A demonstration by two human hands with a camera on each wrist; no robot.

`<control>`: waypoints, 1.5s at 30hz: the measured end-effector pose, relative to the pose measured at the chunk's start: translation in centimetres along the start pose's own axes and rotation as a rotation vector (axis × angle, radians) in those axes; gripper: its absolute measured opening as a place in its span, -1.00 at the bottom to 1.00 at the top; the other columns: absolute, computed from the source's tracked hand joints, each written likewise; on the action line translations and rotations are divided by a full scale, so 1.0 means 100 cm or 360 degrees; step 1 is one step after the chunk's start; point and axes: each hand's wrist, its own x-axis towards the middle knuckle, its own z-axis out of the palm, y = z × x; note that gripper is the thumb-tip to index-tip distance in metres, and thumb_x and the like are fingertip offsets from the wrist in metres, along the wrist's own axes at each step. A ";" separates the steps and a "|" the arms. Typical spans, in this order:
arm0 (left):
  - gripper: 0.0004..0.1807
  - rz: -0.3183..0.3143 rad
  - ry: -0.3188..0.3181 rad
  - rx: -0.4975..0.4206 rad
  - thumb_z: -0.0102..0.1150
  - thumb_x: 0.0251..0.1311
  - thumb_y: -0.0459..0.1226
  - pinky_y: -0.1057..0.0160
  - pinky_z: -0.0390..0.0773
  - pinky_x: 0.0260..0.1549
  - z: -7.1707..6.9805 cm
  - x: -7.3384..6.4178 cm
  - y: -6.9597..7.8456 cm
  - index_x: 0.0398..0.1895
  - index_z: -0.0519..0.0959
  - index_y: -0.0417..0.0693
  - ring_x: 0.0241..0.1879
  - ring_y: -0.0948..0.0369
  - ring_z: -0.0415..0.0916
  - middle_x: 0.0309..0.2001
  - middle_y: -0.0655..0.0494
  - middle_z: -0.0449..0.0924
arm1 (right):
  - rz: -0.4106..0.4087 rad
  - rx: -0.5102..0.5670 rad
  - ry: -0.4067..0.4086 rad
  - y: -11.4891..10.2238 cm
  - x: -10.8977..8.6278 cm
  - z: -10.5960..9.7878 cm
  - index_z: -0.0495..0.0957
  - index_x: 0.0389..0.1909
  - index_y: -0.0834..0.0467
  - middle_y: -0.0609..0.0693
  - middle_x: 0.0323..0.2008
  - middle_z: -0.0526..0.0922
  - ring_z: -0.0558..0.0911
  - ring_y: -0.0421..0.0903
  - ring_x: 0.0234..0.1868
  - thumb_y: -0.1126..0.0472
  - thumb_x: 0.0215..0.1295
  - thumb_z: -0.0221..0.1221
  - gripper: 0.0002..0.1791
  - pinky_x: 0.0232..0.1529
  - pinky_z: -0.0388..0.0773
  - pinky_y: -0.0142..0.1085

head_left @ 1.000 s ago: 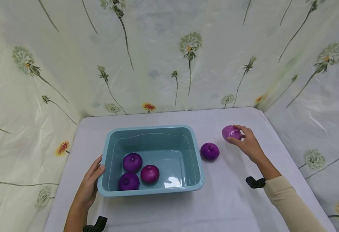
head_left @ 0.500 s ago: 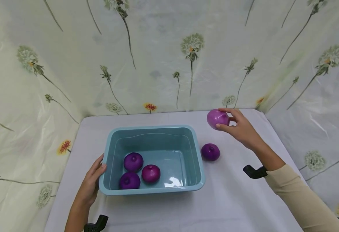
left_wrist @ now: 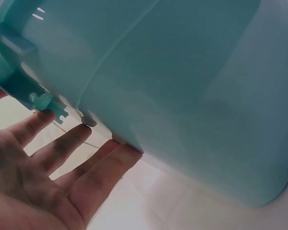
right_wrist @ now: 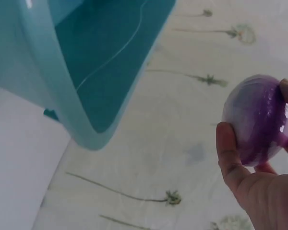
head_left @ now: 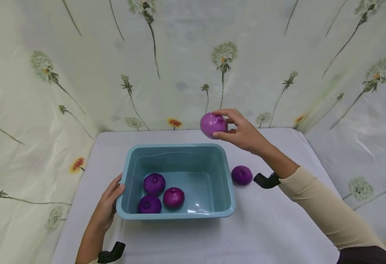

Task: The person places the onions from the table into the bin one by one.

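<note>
My right hand (head_left: 243,134) holds a light purple onion (head_left: 212,125) between thumb and fingers, raised beyond the far right part of the blue plastic basin (head_left: 179,216). In the right wrist view the same onion (right_wrist: 254,120) is glossy, pale on one side and deep purple on the other. At the basin's left side, my left hand (head_left: 106,205) grips the rim, and its fingers (left_wrist: 108,172) touch the outer wall in the left wrist view. Inside the basin, toward its left, lie two dark purple onions (head_left: 154,183) and a redder one (head_left: 174,197).
Another dark purple onion (head_left: 242,175) sits on the white tablecloth (head_left: 272,220), close by the basin's right wall. Behind and beside the table hangs a pale sheet (head_left: 179,66) printed with dandelions.
My right hand has lifted the light purple onion from the table's right side and carried it up and left. The left hand has stayed at the basin's rim.
</note>
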 end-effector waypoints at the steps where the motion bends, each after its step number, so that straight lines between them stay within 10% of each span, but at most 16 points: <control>1: -0.38 0.0004 0.0001 0.0001 -0.20 0.52 0.01 -0.07 0.48 0.08 0.000 0.000 0.000 0.58 0.07 0.14 0.29 -0.20 0.29 0.46 -0.14 0.20 | -0.0025 0.0005 -0.0030 -0.002 0.004 0.005 0.36 0.39 -0.06 0.05 0.39 0.24 0.39 0.15 0.33 0.11 0.25 0.37 -0.31 0.13 0.57 0.02; 20: -0.38 -0.0001 0.0014 -0.0002 -0.17 0.51 0.00 -0.20 0.45 0.13 -0.006 0.002 0.001 0.58 0.08 0.18 0.32 -0.24 0.29 0.47 -0.18 0.19 | -0.0336 -0.0193 -0.0471 0.007 0.035 0.119 0.42 0.33 0.09 0.14 0.30 0.36 0.39 0.08 0.28 0.13 0.24 0.38 -0.36 -0.03 0.65 -0.14; 45: -0.40 0.0051 -0.0041 -0.0076 -0.15 0.53 -0.06 0.04 0.46 0.03 -0.008 0.008 -0.001 0.57 0.10 0.13 0.31 -0.23 0.29 0.47 -0.20 0.22 | 0.0065 -0.0510 -0.0526 0.046 0.030 0.202 0.48 0.23 0.15 0.22 0.14 0.43 0.55 0.07 0.04 0.15 0.20 0.40 -0.42 -0.05 0.62 -0.08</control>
